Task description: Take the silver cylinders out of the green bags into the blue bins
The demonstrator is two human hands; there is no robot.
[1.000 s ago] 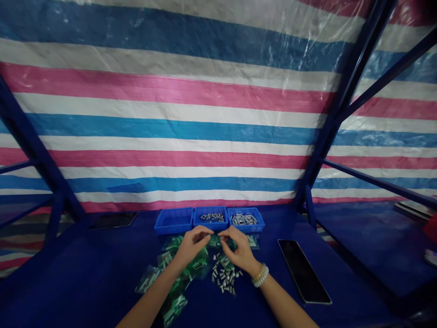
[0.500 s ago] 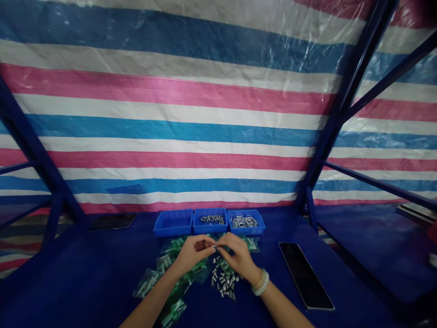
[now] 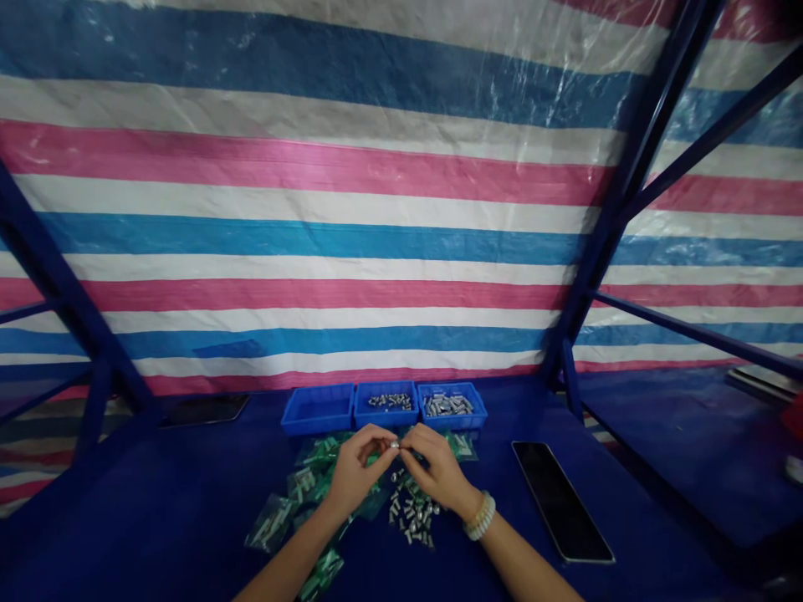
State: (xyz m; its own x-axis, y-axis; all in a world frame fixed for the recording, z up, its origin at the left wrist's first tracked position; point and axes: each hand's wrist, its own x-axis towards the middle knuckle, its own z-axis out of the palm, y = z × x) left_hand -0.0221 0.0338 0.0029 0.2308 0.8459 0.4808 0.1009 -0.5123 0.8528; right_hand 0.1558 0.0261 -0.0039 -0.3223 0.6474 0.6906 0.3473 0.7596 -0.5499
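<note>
My left hand (image 3: 360,466) and my right hand (image 3: 437,468) meet at the fingertips over the table. Pinched between them is a small shiny metal part (image 3: 394,445), perhaps a screw, mostly covered by the fingers. Below and between the hands lies a loose pile of small metal screws (image 3: 414,520). Small clear bags with green and silver pieces (image 3: 273,520) spread under and left of my left hand. Just behind the hands stand three blue bins: the left bin (image 3: 319,408) shows its bare floor, the middle bin (image 3: 386,420) holds small metal parts, the right bin (image 3: 452,421) holds metal cylinders.
A dark phone-like slab (image 3: 561,502) lies right of my right arm. Another dark flat device (image 3: 206,410) rests at the back left. Blue metal posts (image 3: 618,217) frame the blue table (image 3: 156,518), with a striped plastic sheet (image 3: 339,293) behind.
My left hand has turned slightly, and more of the shiny part shows between the fingertips. Both hands stay in nearly the same place.
</note>
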